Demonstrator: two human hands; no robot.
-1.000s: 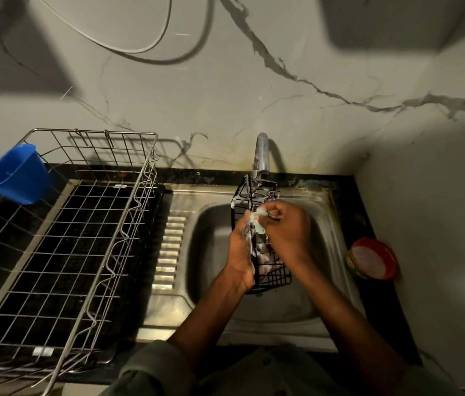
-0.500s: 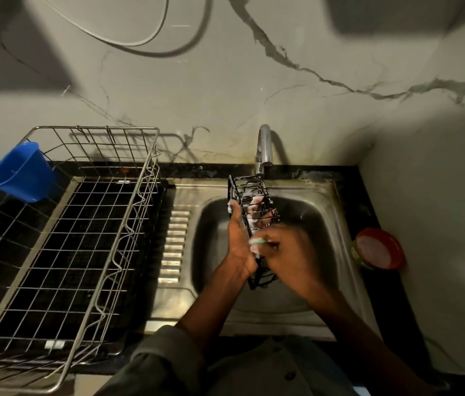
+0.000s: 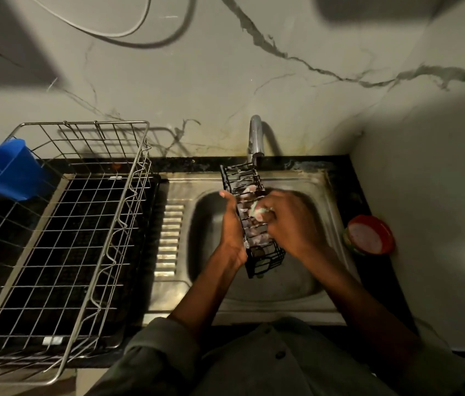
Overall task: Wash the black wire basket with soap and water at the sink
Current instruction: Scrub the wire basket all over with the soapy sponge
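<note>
A long narrow black wire basket [image 3: 265,260] is held over the steel sink [image 3: 331,195], its far end just under the tap [image 3: 254,138]. My left hand [image 3: 231,227] grips its left side, thumb up along the wire, fingers showing through the mesh. My right hand [image 3: 291,224] holds a pale green soapy scrubber [image 3: 258,211] pressed against the basket's right side near its middle. Foam shows among the wires. No running water is visible.
A large steel wire dish rack [image 3: 105,247] covers the drainboard at left, a blue plastic cup [image 3: 8,170] hooked on its far left corner. A red round soap tub [image 3: 371,234] sits on the black counter right of the sink, near the side wall.
My right hand with the scrubber slid back up the basket from its near end toward the middle. The basket stays tilted lengthwise under the tap in my left hand.
</note>
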